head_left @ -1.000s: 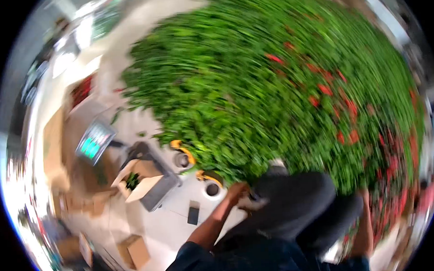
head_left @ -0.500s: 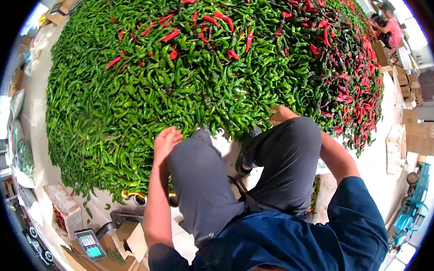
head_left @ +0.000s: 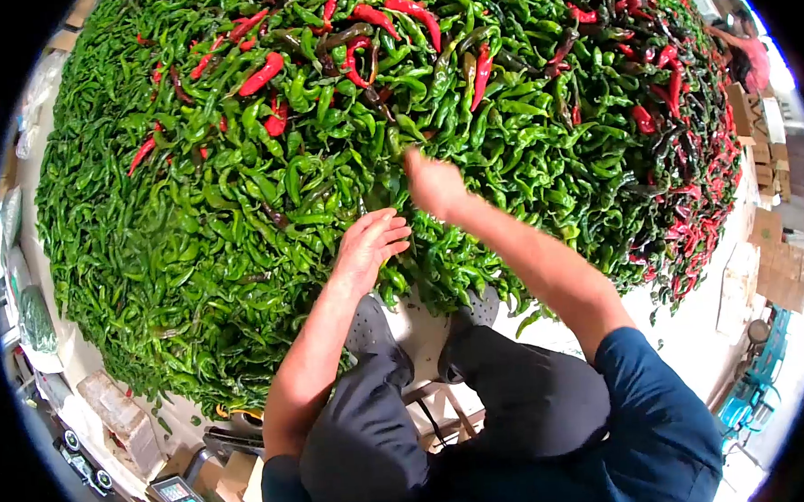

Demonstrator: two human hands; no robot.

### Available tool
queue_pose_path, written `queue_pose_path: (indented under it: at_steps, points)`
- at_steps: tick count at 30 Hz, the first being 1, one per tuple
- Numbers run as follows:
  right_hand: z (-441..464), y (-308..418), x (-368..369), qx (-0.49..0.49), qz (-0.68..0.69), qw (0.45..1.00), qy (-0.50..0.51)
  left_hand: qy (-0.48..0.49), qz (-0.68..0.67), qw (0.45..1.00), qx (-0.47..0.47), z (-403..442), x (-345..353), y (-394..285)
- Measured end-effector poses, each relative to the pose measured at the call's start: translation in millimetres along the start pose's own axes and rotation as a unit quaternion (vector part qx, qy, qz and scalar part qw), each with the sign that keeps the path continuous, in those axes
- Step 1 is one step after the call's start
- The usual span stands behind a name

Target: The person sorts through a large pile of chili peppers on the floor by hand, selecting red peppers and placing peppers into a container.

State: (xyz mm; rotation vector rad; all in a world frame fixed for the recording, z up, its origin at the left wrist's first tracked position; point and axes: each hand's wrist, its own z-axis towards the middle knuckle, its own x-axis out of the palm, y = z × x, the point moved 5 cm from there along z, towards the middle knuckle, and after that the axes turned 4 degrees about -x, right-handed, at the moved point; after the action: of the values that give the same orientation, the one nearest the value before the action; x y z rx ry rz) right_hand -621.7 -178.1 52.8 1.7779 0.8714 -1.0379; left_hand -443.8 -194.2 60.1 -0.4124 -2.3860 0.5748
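Observation:
A wide heap of chili peppers (head_left: 205,251) spreads before me, mostly green, with red ones (head_left: 264,73) scattered at the top and more red and dark ones along the right side. My left hand (head_left: 370,248) is at the heap's near edge, fingers stretched and slightly apart over green peppers, holding nothing I can see. Above and right of it, my right hand (head_left: 437,185) reaches into the middle of the heap. Its fingers curl downward out of sight, closed, so what they hold, if anything, is hidden. Green peppers lie around both hands.
My shoes (head_left: 369,329) stand at the heap's near edge. Cardboard boxes (head_left: 784,270) and a teal machine (head_left: 758,383) are on the right. A person (head_left: 753,61) is at the far right. A scale display (head_left: 181,498) and a crate (head_left: 120,416) stand at lower left.
Both hands have moved from beside my knees forward into the heap, the right one swinging left across the middle. My view has come closer to the peppers, and my knees are lower in view.

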Motion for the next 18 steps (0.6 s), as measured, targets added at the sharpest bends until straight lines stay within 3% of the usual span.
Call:
queue_pose_path:
  at_steps: [2,6,8,10,12,14,16,17,18]
  points:
    - [-46,29,27,-0.069,0.029,0.996,0.041,-0.003,-0.025,1.0,-0.018,8,-2,9]
    - [-101,58,37,-0.145,0.145,0.979,0.001,-0.054,0.017,0.996,-0.07,-6,-16,37]
    - [-107,70,24,-0.159,0.187,0.969,0.033,-0.08,-0.029,0.993,-0.079,-15,-26,50]
    - [-113,83,34,-0.252,0.208,0.944,0.037,-0.083,-0.114,0.982,-0.124,-18,-44,66]
    - [-118,99,26,-0.34,0.182,0.923,0.009,-0.003,-0.111,0.992,-0.059,-16,-52,75]
    - [-118,101,19,-0.373,0.179,0.909,0.039,0.0,-0.09,0.995,-0.047,-22,-48,68]
    - [-109,83,12,-0.305,0.293,0.891,0.162,0.029,-0.092,0.994,-0.054,-23,-57,65]
    - [-98,59,12,-0.18,0.331,0.912,0.163,0.02,-0.102,0.994,-0.032,-26,-61,61]
    - [-87,22,18,-0.052,0.327,0.943,0.032,-0.012,-0.082,0.996,-0.025,-27,-71,59]
